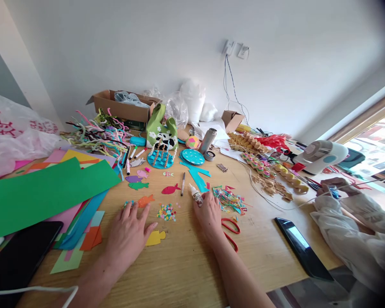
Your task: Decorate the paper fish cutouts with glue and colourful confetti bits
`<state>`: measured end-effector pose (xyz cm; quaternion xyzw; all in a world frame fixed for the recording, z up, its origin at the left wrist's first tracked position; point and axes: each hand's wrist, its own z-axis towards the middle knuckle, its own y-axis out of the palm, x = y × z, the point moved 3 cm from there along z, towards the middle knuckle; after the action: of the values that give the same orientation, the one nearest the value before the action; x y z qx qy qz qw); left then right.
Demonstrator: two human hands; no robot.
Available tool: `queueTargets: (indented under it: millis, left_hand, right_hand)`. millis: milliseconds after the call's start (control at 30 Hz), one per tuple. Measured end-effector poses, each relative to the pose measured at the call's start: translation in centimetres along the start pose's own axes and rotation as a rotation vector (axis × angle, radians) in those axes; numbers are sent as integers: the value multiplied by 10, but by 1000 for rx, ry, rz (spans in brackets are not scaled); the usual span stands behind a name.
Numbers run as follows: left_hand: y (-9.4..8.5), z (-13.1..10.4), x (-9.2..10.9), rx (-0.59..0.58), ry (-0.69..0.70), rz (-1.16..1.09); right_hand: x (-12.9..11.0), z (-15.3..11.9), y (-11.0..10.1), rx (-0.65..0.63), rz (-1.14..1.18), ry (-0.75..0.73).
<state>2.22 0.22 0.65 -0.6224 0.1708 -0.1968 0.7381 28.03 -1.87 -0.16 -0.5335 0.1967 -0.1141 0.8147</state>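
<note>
Fingers [208,199] of the right hand [211,216] are curled around a small bottle [196,196], nozzle [190,187] pointing away from the wrist — presumably for control. The left hand [125,226] lies spread on the tabletop [186,273], gripping nothing, tips at the orange paper fish [145,200] — apparently steadying it.

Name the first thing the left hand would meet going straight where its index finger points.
Probably the orange fish cutout, right by the left hand; whether they touch is unclear.
</note>
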Motion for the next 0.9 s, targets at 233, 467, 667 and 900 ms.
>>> queueTargets:
  millis: [233, 467, 667, 900]
  left_hand:
    - [5, 1, -2, 13, 3, -30]
    - [9, 3, -7, 62, 11, -51]
    - [8, 3, -9, 83, 26, -38]
    - [8, 4, -9, 80, 13, -46]
  right_hand:
    - [-11, 15, -9, 97, 117, -195]
    - [-23, 67, -21, 24, 277, -341]
    - [23, 114, -59, 34, 446, -45]
    - [42, 94, -53, -181, 382, -49]
